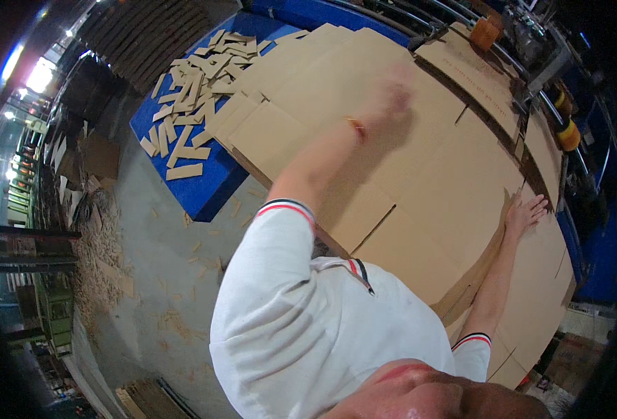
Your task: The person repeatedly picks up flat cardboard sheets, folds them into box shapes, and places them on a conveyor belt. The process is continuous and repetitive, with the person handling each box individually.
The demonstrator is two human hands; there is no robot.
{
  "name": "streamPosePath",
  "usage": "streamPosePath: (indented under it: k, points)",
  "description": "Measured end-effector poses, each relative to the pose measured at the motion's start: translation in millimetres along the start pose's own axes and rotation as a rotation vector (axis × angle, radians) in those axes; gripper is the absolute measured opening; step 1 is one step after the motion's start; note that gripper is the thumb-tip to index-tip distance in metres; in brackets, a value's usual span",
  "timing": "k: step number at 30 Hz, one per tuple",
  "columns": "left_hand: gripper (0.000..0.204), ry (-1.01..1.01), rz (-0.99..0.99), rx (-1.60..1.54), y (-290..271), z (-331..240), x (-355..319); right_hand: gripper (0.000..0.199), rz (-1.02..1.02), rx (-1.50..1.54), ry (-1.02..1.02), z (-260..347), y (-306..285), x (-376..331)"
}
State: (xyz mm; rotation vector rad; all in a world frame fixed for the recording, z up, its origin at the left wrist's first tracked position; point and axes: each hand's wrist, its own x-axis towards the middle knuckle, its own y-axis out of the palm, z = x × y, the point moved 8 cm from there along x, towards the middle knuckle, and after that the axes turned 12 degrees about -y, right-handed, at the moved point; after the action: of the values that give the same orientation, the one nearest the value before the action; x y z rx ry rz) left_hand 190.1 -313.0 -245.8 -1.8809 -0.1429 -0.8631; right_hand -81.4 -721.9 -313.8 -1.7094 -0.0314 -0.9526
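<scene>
L hand [394, 94] is motion-blurred above slotted cardboard sheet [420, 174]; can't tell grip/contact. R hand [524, 215] is flat, fingers spread, nr sheet's R edge; hands well apart. Sheet lies in front of person, beside cardboard strips [185, 172] on blue table [211, 187].

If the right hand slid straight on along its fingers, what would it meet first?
Probably the cardboard strip just past the edge of the large cardboard sheet, where the right hand seems to rest; depth at that edge is hard to judge.
</scene>
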Motion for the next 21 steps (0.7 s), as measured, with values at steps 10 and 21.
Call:
streamPosePath:
  k: [10,21]
  points:
    - [0.053,-0.851,0.383,0.368,-36.7,262.3,-30.0,0.069,-0.020,-0.157,-0.067,11.8,-7.4,0.4]
    - [0.047,-0.566,0.512,0.196,-143.5,207.9,57.7,0.062,-0.084,0.052,-0.184,20.7,-40.4,-23.0]
